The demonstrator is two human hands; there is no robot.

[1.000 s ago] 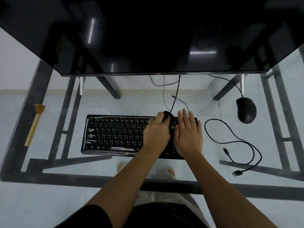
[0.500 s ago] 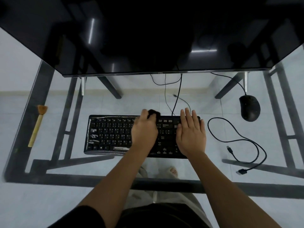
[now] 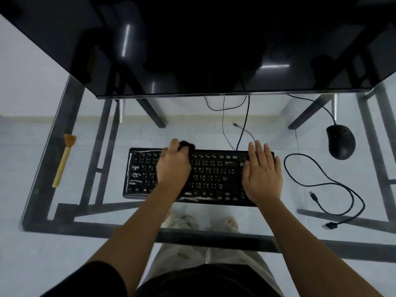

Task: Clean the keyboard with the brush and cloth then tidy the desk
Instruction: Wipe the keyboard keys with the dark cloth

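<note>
A black keyboard (image 3: pixel 214 174) lies on the glass desk (image 3: pixel 214 133), in front of the monitor. My left hand (image 3: pixel 173 166) is closed around a small dark cloth (image 3: pixel 186 145) and presses it on the keyboard's upper left-middle keys. My right hand (image 3: pixel 262 176) lies flat, fingers spread, on the keyboard's right end, holding it down. A brush (image 3: pixel 63 159) with a yellow wooden handle and tan bristles lies on the desk far to the left, apart from both hands.
A large dark monitor (image 3: pixel 203 46) overhangs the back of the desk. A black mouse (image 3: pixel 340 141) sits at the right with its wire running back. A loose black cable (image 3: pixel 334 189) loops right of the keyboard. The desk's black frame shows through the glass.
My left hand has slid the cloth leftward along the keyboard's top rows, from the right-middle to the left-middle. My right hand has stayed on the right end.
</note>
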